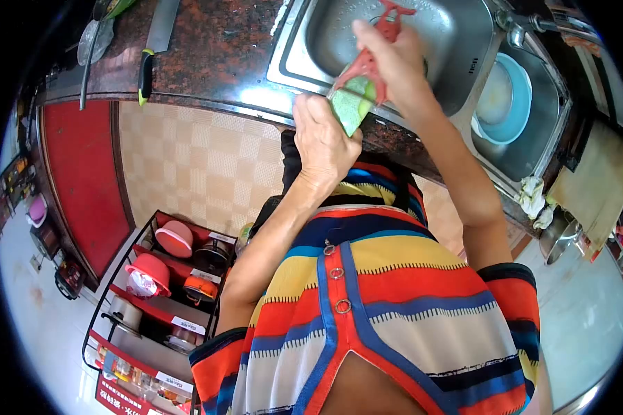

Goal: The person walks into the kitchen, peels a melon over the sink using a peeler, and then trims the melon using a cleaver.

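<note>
The green vegetable piece [351, 109] is held in the air over the near edge of the desk [218, 52], at the front rim of the steel sink [457, 48]. The left hand [323, 135] is clamped on its left side; the right hand [394, 66] is closed round a red peeler [363, 67], whose lower part lies against the vegetable's upper end. The basin opens out beyond both hands, and a wide stretch of speckled red-brown stone runs left from the sink to a knife [156, 48] — its black-and-lime handle points toward the desk's near edge.

The piece is tapered toward its lower tip, with mottled green over one face and a paler, yellower patch beside the peeler.

To the right, a second bowl of the sink holds a light-blue basin [512, 100]; past the sink's right-hand corner stands a tan board [595, 183]. Below the desk's left part, a wire rack [93, 325] carries pink and red pots [147, 273]. Its white tags [188, 325] are too small to read — the red panel [124, 400] at its foot bears white Chinese characters, partly cut off.
</note>
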A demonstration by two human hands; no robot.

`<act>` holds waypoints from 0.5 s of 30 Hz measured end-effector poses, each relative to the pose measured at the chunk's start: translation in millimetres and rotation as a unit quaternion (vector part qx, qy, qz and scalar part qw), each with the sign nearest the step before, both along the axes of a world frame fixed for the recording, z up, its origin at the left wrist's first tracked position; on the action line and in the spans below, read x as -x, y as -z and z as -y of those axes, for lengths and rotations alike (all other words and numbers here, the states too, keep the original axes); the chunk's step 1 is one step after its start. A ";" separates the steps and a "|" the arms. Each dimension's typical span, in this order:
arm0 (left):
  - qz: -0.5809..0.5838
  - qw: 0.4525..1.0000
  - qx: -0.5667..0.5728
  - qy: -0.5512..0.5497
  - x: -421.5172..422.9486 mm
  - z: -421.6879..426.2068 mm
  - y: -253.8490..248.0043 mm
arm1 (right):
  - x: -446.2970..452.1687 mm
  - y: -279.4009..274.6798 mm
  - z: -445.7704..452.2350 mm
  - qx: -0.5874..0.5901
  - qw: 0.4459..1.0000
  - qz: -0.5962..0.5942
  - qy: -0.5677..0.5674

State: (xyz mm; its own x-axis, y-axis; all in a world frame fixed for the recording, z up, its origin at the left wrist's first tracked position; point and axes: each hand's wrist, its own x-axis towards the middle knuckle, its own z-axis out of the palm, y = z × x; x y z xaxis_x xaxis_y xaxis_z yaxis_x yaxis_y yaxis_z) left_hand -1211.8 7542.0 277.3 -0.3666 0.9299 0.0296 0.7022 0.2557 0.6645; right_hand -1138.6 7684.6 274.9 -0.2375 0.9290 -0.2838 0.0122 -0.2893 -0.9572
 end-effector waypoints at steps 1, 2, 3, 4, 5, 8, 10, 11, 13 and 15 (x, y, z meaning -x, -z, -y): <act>-0.006 1.000 -0.006 0.000 -0.1 -2.0 0.8 | 3.8 4.1 1.8 -0.002 1.000 0.000 0.001; -0.005 1.000 -0.002 -0.003 -0.4 -1.9 -0.2 | 6.4 11.4 3.6 0.001 1.000 -0.001 -0.008; -0.004 1.000 -0.001 -0.003 -0.8 -1.9 -0.4 | 8.1 15.1 6.6 0.008 1.000 -0.003 -0.017; -0.009 1.000 -0.008 -0.002 -0.7 -2.5 0.2 | 10.2 9.7 5.9 -0.008 1.000 0.017 -0.016; -0.015 1.000 -0.015 0.000 -0.6 -2.4 0.2 | 10.2 3.8 5.5 -0.008 1.000 0.018 -0.016; -0.013 1.000 -0.003 -0.003 -0.8 -0.5 0.4 | 10.3 -5.1 7.0 0.022 0.997 0.040 -0.061; -0.014 1.000 -0.006 -0.003 -1.5 1.3 1.4 | 16.7 -7.0 8.7 0.019 0.997 0.056 -0.043; -0.014 1.000 -0.006 -0.003 -0.9 2.1 2.2 | 18.6 -8.7 8.8 0.017 0.997 0.053 -0.043; -0.015 1.000 -0.010 -0.002 -0.4 2.8 3.8 | 21.5 -12.0 8.7 0.040 0.994 0.089 -0.043; -0.012 1.000 -0.012 0.002 0.2 1.8 3.7 | 22.4 -8.4 6.8 0.036 0.993 0.105 -0.039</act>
